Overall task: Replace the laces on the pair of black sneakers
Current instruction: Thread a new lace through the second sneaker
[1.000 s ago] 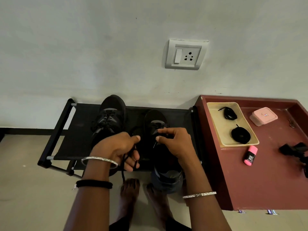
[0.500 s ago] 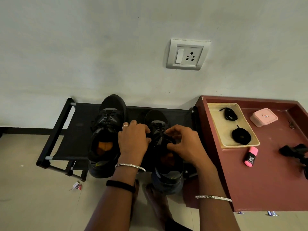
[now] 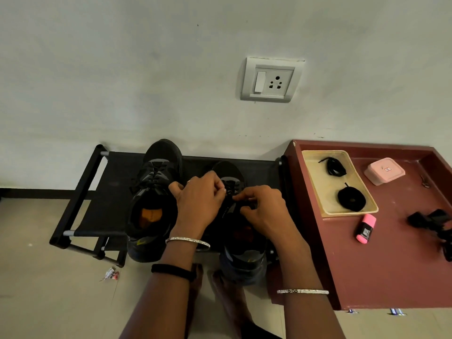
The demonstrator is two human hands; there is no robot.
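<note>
Two black sneakers stand toes-to-wall on a low black rack (image 3: 102, 192). The left sneaker (image 3: 154, 199) is laced, its orange insole showing. Over the lace area of the right sneaker (image 3: 242, 250) my left hand (image 3: 198, 204) and my right hand (image 3: 264, 211) meet, both pinching its black lace (image 3: 230, 189) near the upper eyelets. My fingers hide most of the lace. Two coiled black laces, a loose bundle (image 3: 333, 166) and a round coil (image 3: 351, 199), lie in a beige tray (image 3: 315, 192) to the right.
The tray sits on a dark red table (image 3: 391, 265) beside a pink box (image 3: 384, 171), a pink highlighter (image 3: 365, 228) and a black object (image 3: 435, 223) at the right edge. A wall socket (image 3: 271, 80) is above. A small wrapper (image 3: 111, 274) lies on the floor.
My left hand moved from beside the left sneaker, where it held a dangling lace end, over to the right sneaker. Both hands shifted up toward the sneaker's eyelets.
</note>
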